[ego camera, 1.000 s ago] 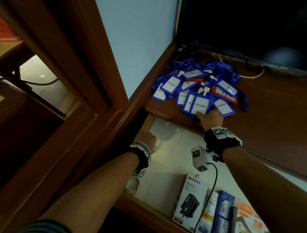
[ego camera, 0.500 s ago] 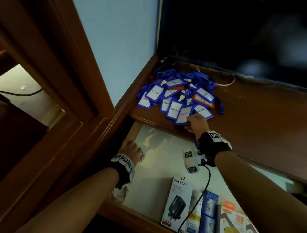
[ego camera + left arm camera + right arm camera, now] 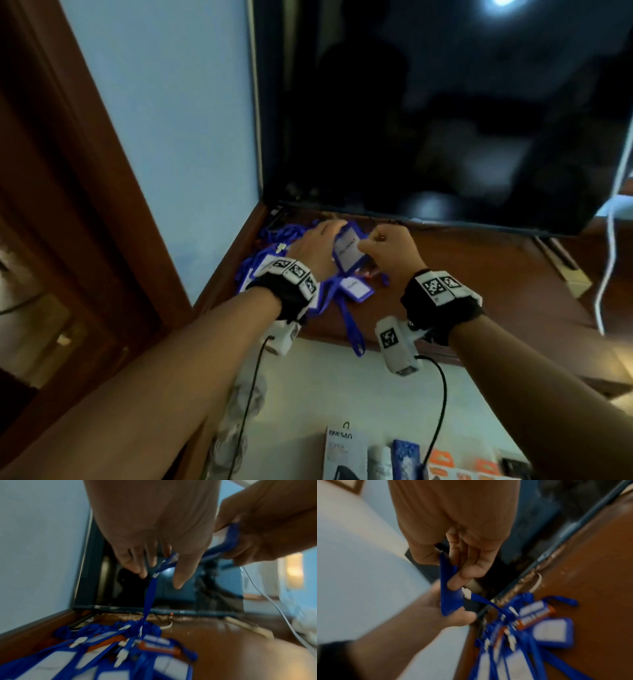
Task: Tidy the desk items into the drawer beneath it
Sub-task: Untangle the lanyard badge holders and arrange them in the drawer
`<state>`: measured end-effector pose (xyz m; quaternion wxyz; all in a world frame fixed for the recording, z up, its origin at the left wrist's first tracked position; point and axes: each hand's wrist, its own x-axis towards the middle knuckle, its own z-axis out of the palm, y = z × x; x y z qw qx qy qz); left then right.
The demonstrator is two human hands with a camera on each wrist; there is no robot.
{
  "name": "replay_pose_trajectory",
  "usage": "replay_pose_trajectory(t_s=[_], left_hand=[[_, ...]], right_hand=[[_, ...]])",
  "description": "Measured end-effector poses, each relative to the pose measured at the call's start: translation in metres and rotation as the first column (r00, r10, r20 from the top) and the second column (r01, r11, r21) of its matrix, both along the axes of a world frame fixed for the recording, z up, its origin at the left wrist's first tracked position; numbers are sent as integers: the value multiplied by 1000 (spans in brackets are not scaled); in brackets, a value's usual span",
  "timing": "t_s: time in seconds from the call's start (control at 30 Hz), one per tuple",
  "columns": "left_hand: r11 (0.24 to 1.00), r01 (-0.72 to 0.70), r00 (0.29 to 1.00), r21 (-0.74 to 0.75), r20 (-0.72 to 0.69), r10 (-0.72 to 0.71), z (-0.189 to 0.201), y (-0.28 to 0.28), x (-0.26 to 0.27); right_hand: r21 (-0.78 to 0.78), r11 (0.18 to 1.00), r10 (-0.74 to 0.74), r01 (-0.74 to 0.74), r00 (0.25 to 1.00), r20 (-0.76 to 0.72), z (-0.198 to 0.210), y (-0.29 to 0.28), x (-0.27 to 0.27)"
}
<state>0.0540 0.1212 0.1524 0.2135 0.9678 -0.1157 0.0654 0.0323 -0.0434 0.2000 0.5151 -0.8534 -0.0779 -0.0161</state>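
— Fingers? Right hand (image 3: 387,250) pinches a blue badge holder (image 3: 347,255) with a white card, raised above the heap of badge holders (image 3: 270,270) on the wooden desk (image 3: 479,291).

— And the left hand (image 3: 317,251)?

— Curled on it too, likely; blurry.

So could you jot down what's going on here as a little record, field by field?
setting: wooden desk below a dark screen
left hand: holds the lifted badge holder's edge
right hand: pinches the same holder
strap: runs down into the badge pile
drawer: open, boxes inside
progress: badges not yet in drawer
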Motion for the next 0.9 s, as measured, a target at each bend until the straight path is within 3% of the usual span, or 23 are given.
replay_pose_trajectory(t_s=[0.07,0.2,0.37,0.53,0.67,0.73,0.8,0.9], left_hand=[[998,-17,1000,-64,-10,17,19,-7,22],[999,5,1000,-48,1,-5,58,-33,35],[988,-115,992,-104,-57,110,79,-43,40],[961,-249,962,-121,-144,231,74,-1,39],[870,-358,933,-338,-148,327,76,18,27],[846,-403,915,-348,-158,371,73,12,13],[858,-341,940,-384,-150,306,65,-7,-11],[812,-101,974,-575,-225,-39,56,-58,-61]], right_hand=[[12,999,-30,30,997,67,30,-9,-2],[-67,997,-26,41,978,207,82,-43,-24],[164,983,-111,83,979,170,101,-109,-63],[515,794,-357,322,934,-33,79,-165,-78],[637,612,-459,468,867,-196,42,-186,-92],[677,532,-475,508,841,-258,26,-185,-100],[719,459,-475,522,828,-298,12,-175,-106],[766,414,-417,493,850,-322,2,-146,-112]])
